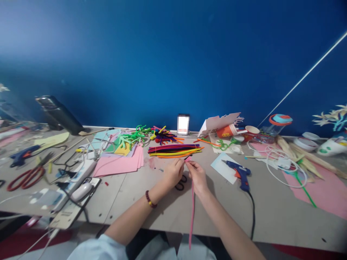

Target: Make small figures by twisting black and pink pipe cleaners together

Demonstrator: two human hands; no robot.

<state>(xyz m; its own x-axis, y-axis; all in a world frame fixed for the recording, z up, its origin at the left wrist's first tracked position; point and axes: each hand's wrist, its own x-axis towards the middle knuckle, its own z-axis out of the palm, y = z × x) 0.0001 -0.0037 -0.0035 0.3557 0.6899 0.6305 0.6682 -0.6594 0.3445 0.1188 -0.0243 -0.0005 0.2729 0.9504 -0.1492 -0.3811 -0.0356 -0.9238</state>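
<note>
A long pink pipe cleaner (192, 216) hangs down from my right hand (198, 177) past the table's front edge. The fingers of that hand pinch it near its upper end, where a bit of pink shows above the fingertips. My left hand (174, 171) is closed right beside it, fingertips meeting the right hand's at the pink end. Beneath the hands lie scissors with black handles (180, 183), their blades partly hidden. Just beyond the fingers is a bundle of purple, red, yellow and orange pipe cleaners (175, 151).
On the right, a blue glue gun (242, 175) rests by light blue paper (223, 166), its cord running forward. Pink sheets (116, 164), a power strip (77, 180) and red-handled scissors (27, 177) lie left. A phone (183, 124) leans against the blue wall behind green pipe-cleaner shapes (132, 137).
</note>
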